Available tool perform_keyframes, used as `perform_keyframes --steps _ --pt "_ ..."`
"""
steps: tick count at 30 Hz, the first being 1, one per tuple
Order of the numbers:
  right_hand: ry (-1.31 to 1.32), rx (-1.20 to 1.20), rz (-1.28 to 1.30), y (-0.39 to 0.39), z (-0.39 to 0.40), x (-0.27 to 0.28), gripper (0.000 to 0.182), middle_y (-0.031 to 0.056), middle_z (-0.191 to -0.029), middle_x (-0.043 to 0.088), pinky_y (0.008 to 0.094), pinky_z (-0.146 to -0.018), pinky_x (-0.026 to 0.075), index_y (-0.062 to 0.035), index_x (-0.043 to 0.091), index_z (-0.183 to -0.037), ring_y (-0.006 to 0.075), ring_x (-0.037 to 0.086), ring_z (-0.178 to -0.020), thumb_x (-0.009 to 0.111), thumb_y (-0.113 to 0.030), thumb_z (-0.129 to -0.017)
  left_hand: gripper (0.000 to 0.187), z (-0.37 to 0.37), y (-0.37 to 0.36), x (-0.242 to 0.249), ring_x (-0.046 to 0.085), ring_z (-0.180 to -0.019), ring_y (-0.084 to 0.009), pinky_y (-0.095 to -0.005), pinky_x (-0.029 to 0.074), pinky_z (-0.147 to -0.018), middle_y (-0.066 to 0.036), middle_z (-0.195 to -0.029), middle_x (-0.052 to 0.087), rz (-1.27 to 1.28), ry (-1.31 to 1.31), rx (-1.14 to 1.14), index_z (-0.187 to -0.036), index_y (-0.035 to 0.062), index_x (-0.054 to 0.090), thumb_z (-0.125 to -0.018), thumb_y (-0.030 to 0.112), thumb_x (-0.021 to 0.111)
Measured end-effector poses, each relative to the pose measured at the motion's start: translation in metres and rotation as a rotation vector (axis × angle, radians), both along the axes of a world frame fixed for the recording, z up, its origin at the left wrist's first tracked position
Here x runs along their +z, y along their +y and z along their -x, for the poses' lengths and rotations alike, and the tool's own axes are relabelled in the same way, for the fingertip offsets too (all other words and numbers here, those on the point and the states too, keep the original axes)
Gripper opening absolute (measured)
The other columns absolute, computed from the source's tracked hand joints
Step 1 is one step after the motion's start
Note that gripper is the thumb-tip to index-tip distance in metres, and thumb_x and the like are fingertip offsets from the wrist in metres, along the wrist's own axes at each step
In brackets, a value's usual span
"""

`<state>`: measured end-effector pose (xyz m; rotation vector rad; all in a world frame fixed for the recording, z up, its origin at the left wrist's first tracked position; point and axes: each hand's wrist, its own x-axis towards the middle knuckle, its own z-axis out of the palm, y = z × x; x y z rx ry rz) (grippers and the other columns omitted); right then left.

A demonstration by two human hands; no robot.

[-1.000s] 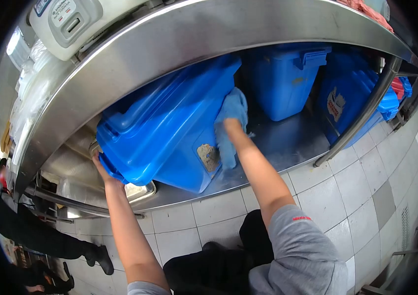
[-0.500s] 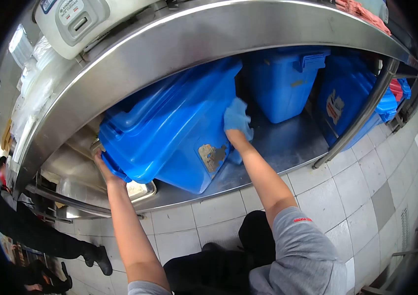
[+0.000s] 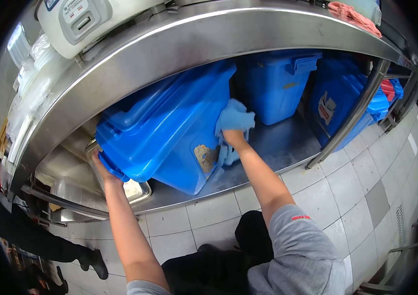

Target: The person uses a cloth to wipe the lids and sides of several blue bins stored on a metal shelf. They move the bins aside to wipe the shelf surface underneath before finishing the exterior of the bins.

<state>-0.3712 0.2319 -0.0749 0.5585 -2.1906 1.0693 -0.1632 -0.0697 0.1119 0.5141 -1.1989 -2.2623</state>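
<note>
A large blue lidded bin (image 3: 174, 162) stands tilted on the metal lower shelf (image 3: 278, 155), a worn, peeling label on its side. My left hand (image 3: 102, 169) is closed round the handle at the bin's left end, the fingertips partly hidden behind it. In my right hand (image 3: 233, 138) is a light blue cloth (image 3: 237, 118), bunched against the right side of the bin, close above the shelf. The cloth covers most of the fingers.
A second blue bin (image 3: 280, 91) and a third blue bin (image 3: 334, 105) stand to the right, near a metal table leg (image 3: 354, 118). A metal tray (image 3: 137, 191) sits at left. Above are a rice cooker (image 3: 76, 24) and a pink cloth (image 3: 354, 18). Another person's leg (image 3: 41, 238) is at left.
My right hand has shifted slightly with the cloth along the bin's right side, and more of the cloth shows. My left hand keeps its hold on the handle. The view has moved a little.
</note>
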Motion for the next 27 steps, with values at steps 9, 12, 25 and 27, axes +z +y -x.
perform_keyframes --steps 9,12,25,27 --pt "-0.591 -0.294 0.046 -0.017 -0.021 0.157 0.042 0.0182 -0.125 0.044 0.0532 -0.091 0.036 -0.0039 0.042 -0.125 0.0347 0.050 -0.105 0.038 -0.022 -0.087 0.062 0.000 0.002 0.002 0.052 -0.105 -0.0312 -0.0433 0.044 -0.090 -0.016 -0.118 0.053 0.000 0.001 -0.004 -0.120 0.0062 0.048 -0.085 0.055 0.031" --pt "-0.266 -0.116 -0.145 -0.033 0.058 0.087 0.036 0.0210 -0.112 0.052 0.0516 -0.084 0.041 -0.0022 0.050 -0.116 0.0354 0.055 -0.097 0.041 -0.021 -0.086 0.063 0.003 -0.004 -0.001 0.052 -0.106 -0.0310 -0.0434 0.044 -0.090 -0.016 -0.119 0.053 0.016 0.003 0.010 -0.120 0.0060 0.047 -0.085 0.056 0.031" --pt "-0.423 -0.410 0.513 -0.108 -0.067 -0.030 0.042 0.0190 -0.120 0.051 0.0333 -0.093 0.040 0.0027 0.037 -0.127 0.0261 0.052 -0.108 0.037 -0.014 -0.088 0.069 -0.001 -0.002 -0.001 0.051 -0.107 -0.0314 -0.0426 0.044 -0.090 -0.018 -0.121 0.050 0.103 -0.014 0.012 -0.123 0.0045 0.044 -0.083 0.059 0.033" --pt "-0.715 -0.352 0.172 -0.091 -0.030 -0.044 0.042 0.0205 -0.123 0.049 0.0347 -0.096 0.038 0.0062 0.038 -0.125 0.0293 0.049 -0.112 0.035 -0.015 -0.088 0.068 -0.002 0.009 0.006 0.052 -0.107 -0.0315 -0.0424 0.044 -0.089 -0.017 -0.121 0.051 0.093 -0.050 0.055 -0.122 0.0042 0.044 -0.084 0.059 0.032"
